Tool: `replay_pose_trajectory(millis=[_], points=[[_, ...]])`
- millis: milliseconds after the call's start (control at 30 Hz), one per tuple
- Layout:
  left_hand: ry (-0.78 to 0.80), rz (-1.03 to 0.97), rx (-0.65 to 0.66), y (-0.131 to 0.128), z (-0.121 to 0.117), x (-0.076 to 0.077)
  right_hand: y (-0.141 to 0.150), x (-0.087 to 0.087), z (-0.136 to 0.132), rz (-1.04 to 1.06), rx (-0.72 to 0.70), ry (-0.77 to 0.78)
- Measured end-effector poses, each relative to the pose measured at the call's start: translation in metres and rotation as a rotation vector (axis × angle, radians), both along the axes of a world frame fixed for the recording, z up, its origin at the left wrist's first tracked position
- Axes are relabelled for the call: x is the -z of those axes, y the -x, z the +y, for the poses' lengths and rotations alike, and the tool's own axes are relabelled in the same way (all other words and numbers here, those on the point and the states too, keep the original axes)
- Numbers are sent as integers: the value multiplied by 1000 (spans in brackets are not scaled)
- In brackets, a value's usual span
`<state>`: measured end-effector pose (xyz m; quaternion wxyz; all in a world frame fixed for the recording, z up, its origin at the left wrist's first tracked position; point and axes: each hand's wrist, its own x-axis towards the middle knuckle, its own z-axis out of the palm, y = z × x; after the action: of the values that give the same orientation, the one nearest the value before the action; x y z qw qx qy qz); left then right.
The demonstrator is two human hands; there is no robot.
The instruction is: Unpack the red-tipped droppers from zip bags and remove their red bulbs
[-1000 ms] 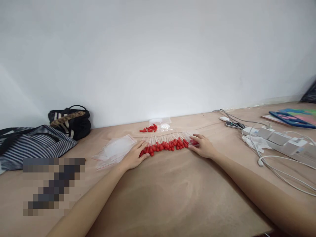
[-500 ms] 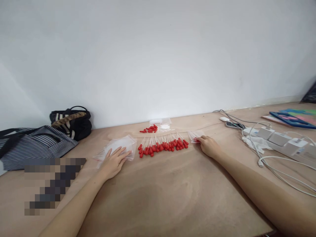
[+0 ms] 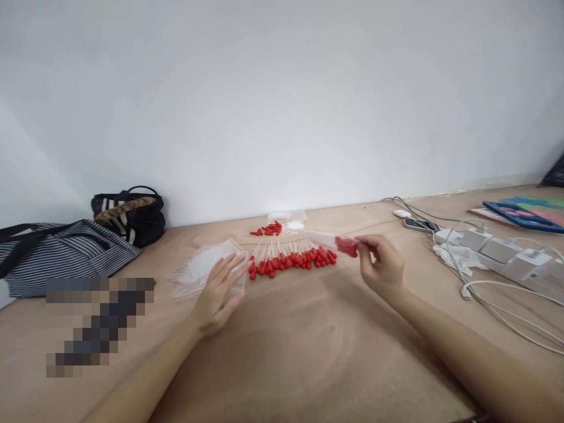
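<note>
Between thumb and fingers, my right hand (image 3: 382, 267) pinches a small clear plastic bag (image 3: 324, 238) above the table, with red pieces inside its near end. My left hand (image 3: 220, 294) has its fingers stretched out, over the right edge of a stack of clear zip bags (image 3: 198, 265); whether it touches them I cannot tell. A fanned row of red-tipped pale sticks (image 3: 293, 258) lies between my hands, tips toward me. Behind the row is a small heap of loose red pieces (image 3: 270, 229).
Another clear bag (image 3: 286, 217) lies by the wall. At left stand a striped bag (image 3: 66, 258) and a black bag (image 3: 150, 220). On the right are a power strip with white chargers (image 3: 497, 252), white cables (image 3: 506, 294) and a blue frame (image 3: 524, 217).
My right hand has lifted the small bag off the table, its red pieces now in plain view. My left hand has moved right, off the middle of the bag stack.
</note>
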<state>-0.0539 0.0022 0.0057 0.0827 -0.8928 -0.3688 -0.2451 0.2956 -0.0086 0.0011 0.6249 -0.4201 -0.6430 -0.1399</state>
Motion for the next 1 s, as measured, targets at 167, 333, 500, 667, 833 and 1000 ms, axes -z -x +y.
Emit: replay_pose_trajectory(millis=[167, 333, 500, 667, 833, 1000], points=[[91, -157, 117, -24, -22, 6, 45, 17, -21, -241, -353, 30], [240, -45, 253, -32, -28, 4, 58, 33, -16, -508, -706, 138], [341, 258, 276, -51, -27, -4, 53, 34, -8, -542, -735, 283], [332, 232, 132, -62, -36, 4, 44, 29, -8, -394, -340, 643], [236, 125, -2, -75, -53, 12, 47, 25, -14, -397, -312, 810], [298, 40, 7, -81, -47, 10, 57, 19, -22, -376, -366, 951]])
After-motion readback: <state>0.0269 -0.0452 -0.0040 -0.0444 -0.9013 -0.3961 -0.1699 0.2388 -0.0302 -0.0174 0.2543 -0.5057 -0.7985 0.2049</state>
